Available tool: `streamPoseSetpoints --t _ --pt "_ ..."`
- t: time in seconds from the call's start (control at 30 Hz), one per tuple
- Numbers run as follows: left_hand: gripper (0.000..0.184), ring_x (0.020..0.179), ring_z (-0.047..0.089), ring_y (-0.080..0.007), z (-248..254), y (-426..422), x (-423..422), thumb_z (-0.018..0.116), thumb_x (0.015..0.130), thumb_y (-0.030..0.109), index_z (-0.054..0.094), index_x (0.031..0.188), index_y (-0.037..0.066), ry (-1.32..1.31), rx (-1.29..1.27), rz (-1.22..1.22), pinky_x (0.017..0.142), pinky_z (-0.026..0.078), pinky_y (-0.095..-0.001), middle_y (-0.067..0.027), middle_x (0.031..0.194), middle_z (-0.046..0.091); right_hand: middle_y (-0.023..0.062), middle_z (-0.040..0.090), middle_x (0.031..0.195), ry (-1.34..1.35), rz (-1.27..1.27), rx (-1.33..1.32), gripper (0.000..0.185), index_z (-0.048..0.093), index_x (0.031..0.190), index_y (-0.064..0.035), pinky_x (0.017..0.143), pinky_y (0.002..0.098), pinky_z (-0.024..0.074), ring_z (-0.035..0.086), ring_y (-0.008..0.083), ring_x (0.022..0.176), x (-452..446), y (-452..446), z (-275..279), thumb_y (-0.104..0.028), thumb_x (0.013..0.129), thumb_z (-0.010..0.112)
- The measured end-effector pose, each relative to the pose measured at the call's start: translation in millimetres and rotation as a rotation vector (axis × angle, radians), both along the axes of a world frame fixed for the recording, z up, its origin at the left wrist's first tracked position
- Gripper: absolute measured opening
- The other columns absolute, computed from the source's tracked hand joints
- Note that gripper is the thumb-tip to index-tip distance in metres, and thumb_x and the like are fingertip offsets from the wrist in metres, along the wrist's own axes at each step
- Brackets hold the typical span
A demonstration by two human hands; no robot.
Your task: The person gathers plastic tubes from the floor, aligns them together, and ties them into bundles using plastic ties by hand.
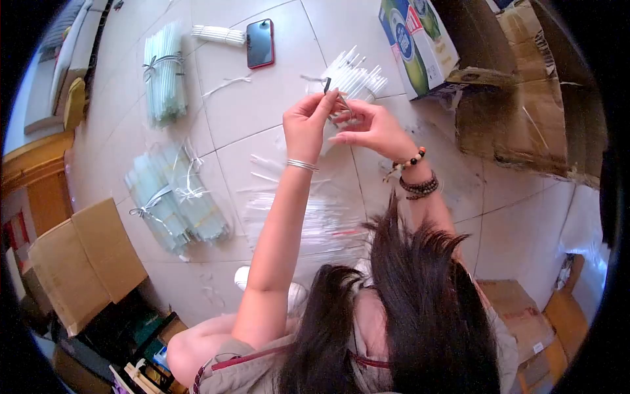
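Observation:
My left hand (pixel 307 121) is closed, thumb and forefinger pinching a thin dark strip (pixel 327 84) that pokes up above the fingertips. My right hand (pixel 377 131) faces it from the right, thumb apart from the bent fingers, with the lower part of the strip running past its fingertips; whether they touch it is unclear. Just beyond both hands lies a bundle of white, straw-like tubes (pixel 354 69), its near end hidden by my fingers. Below my hands, loose clear tubes (pixel 295 220) are spread on the floor.
Tied bundles of pale tubes lie at left, one upper (pixel 164 82) and others lower (pixel 174 200). A small white bundle (pixel 218 35), a phone (pixel 260 43) and a loose tie (pixel 228 85) are ahead. Cardboard boxes stand right (pixel 525 98) and left (pixel 88 262).

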State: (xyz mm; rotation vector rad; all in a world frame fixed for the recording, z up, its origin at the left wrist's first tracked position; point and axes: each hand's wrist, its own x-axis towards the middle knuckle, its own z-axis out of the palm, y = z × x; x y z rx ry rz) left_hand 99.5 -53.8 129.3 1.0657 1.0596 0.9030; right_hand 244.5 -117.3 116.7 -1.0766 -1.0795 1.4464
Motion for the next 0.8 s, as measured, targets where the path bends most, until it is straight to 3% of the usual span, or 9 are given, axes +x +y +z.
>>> streamPoseSetpoints --t 0.13,0.23,0.43,0.47,0.57,0.63,0.7,0.73,0.8 --pt "0.02 0.075 0.065 -0.0097 7 -6 7 0.068 0.091 0.016 0.072 0.095 -0.003 0.091 0.022 -0.037 0.071 0.051 -0.0227 -0.007 0.084 0.072 -0.003 0.063 0.08 -0.226 -0.121 -0.105 0.029 0.064 0.113 0.001 0.058 0.0183 0.0427 0.054 0.0036 0.067 -2 -8 2 -0.02 0.094 0.064" --pt "0.025 0.076 0.065 -0.0104 -1 1 1 0.065 0.093 0.02 0.072 0.095 -0.003 0.031 0.062 0.018 0.072 0.052 -0.0229 -0.008 0.086 0.072 0.0002 0.064 0.088 -0.079 -0.089 -0.369 0.024 0.067 0.095 -0.0022 0.071 0.0247 0.0488 0.058 0.0078 0.077 27 -25 9 -0.024 0.097 0.058" --pt "0.029 0.057 0.048 -0.0053 -10 32 -15 0.061 0.096 0.028 0.068 0.1 0.0 -0.156 -0.133 0.084 0.066 0.054 -0.0239 -0.0007 0.073 0.061 0.0041 0.062 0.093 1.133 -0.63 -0.304 0.035 0.047 0.068 -0.0121 0.103 0.0459 0.0408 0.057 0.0187 0.103 44 -43 -22 -0.022 0.101 0.047" --pt "0.029 0.051 0.035 -0.0035 -14 35 -11 0.061 0.096 0.028 0.068 0.093 0.0 -0.096 -0.131 0.152 0.055 0.046 -0.0204 0.0027 0.065 0.052 0.0048 0.061 0.089 1.179 -0.778 -0.341 0.034 0.043 0.069 -0.0121 0.104 0.0427 0.0412 0.058 0.0187 0.089 34 -40 -17 -0.023 0.101 0.049" --pt "0.03 0.05 0.042 -0.0042 -24 60 -14 0.061 0.097 0.026 0.068 0.086 -0.001 -0.021 -0.055 0.088 0.05 0.041 -0.0196 -0.001 0.064 0.058 0.0083 0.062 0.093 1.634 -0.284 0.041 0.033 0.042 0.071 -0.0114 0.095 0.0389 0.0444 0.051 0.0157 0.07 31 -44 -115 -0.025 0.1 0.05" --pt "0.027 0.052 0.047 -0.0049 -36 79 -14 0.06 0.096 0.023 0.069 0.083 0.0 0.12 -0.008 0.079 0.048 0.036 -0.0206 -0.0014 0.064 0.061 0.0091 0.063 0.092 1.11 -0.517 -0.314 0.025 0.056 0.084 -0.0058 0.069 0.0304 0.0454 0.04 0.0119 0.058 27 -44 -129 -0.024 0.1 0.051" --pt "0.027 0.054 0.05 -0.0057 -55 100 -9 0.06 0.096 0.021 0.07 0.081 0.0 0.359 0.042 0.084 0.05 0.039 -0.0226 -0.0018 0.066 0.065 0.008 0.063 0.086 0.797 -0.573 -0.616 0.027 0.057 0.087 -0.0031 0.059 0.0296 0.0439 0.045 0.0136 0.059 21 -36 -141 -0.026 0.1 0.05" --pt "0.026 0.057 0.056 -0.0119 -65 107 -5 0.063 0.092 0.022 0.071 0.081 0.0 0.434 0.133 0.064 0.056 0.045 -0.0284 -0.005 0.068 0.068 0.0076 0.066 0.08 0.862 -0.56 -0.627 0.03 0.062 0.089 0.0038 0.052 0.0275 0.0424 0.052 0.0143 0.057 20 -31 -152 -0.022 0.099 0.05" --pt "0.024 0.061 0.06 -0.0181 -81 115 2 0.064 0.09 0.024 0.073 0.084 0.002 0.736 0.211 -0.042 0.062 0.047 -0.0312 -0.0078 0.07 0.069 0.0115 0.067 0.075 0.192 -0.6 -0.701 0.031 0.064 0.085 0.0059 0.05 0.031 0.0437 0.056 0.0174 0.054 16 -15 -151 -0.02 0.097 0.051"
